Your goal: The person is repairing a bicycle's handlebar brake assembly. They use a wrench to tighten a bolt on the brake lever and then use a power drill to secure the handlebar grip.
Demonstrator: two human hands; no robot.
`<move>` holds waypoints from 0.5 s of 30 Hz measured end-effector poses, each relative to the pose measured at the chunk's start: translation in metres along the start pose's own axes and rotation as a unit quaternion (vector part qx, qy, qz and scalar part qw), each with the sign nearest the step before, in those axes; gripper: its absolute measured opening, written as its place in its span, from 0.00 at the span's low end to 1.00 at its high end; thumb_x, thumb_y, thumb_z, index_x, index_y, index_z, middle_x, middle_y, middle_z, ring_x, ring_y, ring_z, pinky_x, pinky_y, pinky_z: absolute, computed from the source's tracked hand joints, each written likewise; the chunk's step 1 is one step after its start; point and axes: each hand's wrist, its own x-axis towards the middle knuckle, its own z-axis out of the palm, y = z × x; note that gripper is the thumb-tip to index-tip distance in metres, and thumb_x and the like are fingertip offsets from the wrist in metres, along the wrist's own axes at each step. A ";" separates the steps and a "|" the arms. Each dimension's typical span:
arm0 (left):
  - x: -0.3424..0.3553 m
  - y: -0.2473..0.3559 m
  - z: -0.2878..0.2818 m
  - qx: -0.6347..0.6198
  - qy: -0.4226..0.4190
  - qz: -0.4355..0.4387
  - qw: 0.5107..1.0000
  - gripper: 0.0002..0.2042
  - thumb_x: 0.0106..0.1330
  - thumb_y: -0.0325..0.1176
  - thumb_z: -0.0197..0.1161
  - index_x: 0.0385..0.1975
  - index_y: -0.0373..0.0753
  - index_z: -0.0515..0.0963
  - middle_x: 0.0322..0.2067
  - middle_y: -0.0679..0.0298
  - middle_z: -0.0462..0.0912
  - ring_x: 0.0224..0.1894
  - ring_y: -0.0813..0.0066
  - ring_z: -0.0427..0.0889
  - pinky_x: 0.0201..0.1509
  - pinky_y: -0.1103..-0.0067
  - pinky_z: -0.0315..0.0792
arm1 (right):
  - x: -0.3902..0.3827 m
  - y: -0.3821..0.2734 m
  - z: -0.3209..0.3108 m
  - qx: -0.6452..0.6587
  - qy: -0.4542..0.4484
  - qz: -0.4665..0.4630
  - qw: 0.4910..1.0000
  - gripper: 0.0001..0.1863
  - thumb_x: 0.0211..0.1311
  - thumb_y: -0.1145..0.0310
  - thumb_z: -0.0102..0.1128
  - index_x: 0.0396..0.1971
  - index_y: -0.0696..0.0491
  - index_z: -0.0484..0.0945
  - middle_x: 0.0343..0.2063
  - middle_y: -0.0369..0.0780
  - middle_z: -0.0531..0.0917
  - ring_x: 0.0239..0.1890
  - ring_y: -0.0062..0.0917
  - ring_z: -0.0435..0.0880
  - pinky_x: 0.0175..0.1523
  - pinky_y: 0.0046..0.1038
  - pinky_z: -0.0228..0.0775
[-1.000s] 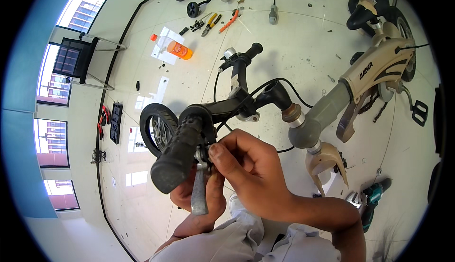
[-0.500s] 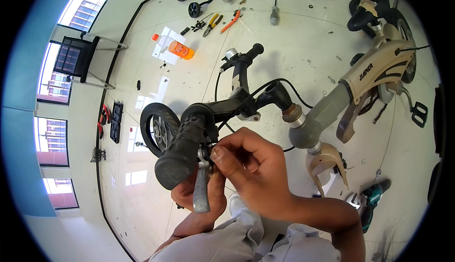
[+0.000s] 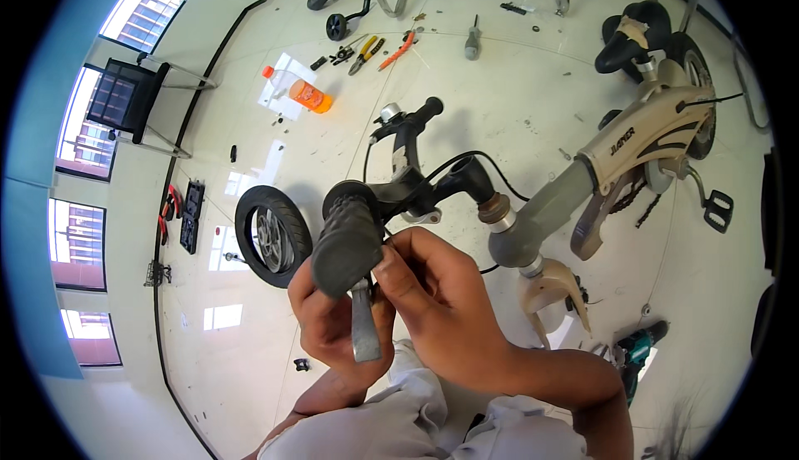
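Note:
A child's bicycle handlebar (image 3: 391, 194) is held up in front of me, its black rubber grip (image 3: 345, 248) pointing at me. Below that grip hangs a grey metal brake lever (image 3: 364, 327). My left hand (image 3: 329, 327) is closed around the lever from beneath and behind, its fingertips partly hidden. From the right, my right hand (image 3: 454, 306) pinches at the lever's pivot, thumb against curled fingers; whatever sits in that pinch is hidden. A black cable (image 3: 491, 169) loops from the handlebar toward the beige bicycle frame (image 3: 645, 140).
A loose wheel (image 3: 273, 235) stands left of the handlebar. The beige fork (image 3: 553, 294) and a green power drill (image 3: 637, 356) are at right. Farther off lie an orange drink bottle (image 3: 310, 96), pliers (image 3: 364, 56), a screwdriver (image 3: 473, 40) and a black tool case (image 3: 192, 217).
The grip has turned to point more straight at me and shifted slightly right. The brake lever has swung a little right with it. Both hands stay at the lever.

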 end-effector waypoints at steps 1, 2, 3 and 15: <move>0.005 0.003 0.001 0.023 -0.008 0.029 0.999 0.27 0.58 0.26 0.69 0.58 0.28 0.71 0.61 0.49 0.67 0.57 0.59 0.74 0.61 0.68 0.70 | -0.001 -0.004 -0.001 0.009 0.007 0.025 1.000 0.16 0.72 0.60 0.58 0.31 0.58 0.73 0.21 0.32 0.74 0.24 0.12 0.67 0.30 0.20 0.62; 0.011 0.007 0.001 0.044 -0.030 0.057 0.997 0.27 0.57 0.27 0.70 0.58 0.27 0.72 0.60 0.48 0.68 0.58 0.56 0.74 0.62 0.67 0.69 | -0.001 -0.011 -0.004 0.013 0.002 -0.027 1.000 0.16 0.73 0.59 0.57 0.31 0.57 0.73 0.21 0.32 0.73 0.23 0.12 0.67 0.29 0.20 0.62; 0.020 0.012 0.001 0.048 -0.055 0.102 0.992 0.28 0.56 0.29 0.71 0.57 0.27 0.73 0.60 0.46 0.69 0.59 0.54 0.73 0.64 0.66 0.68 | -0.002 -0.017 -0.007 0.016 0.002 -0.057 0.998 0.16 0.73 0.58 0.56 0.32 0.57 0.73 0.21 0.31 0.73 0.23 0.12 0.66 0.29 0.20 0.61; 0.118 0.024 0.071 -0.104 -0.218 0.149 0.959 0.30 0.47 0.27 0.78 0.54 0.47 0.79 0.65 0.48 0.60 0.68 0.42 0.64 0.65 0.60 0.70 | 0.011 -0.090 -0.107 0.165 -0.039 0.093 0.981 0.15 0.75 0.55 0.49 0.40 0.51 0.77 0.27 0.33 0.78 0.25 0.16 0.70 0.32 0.21 0.62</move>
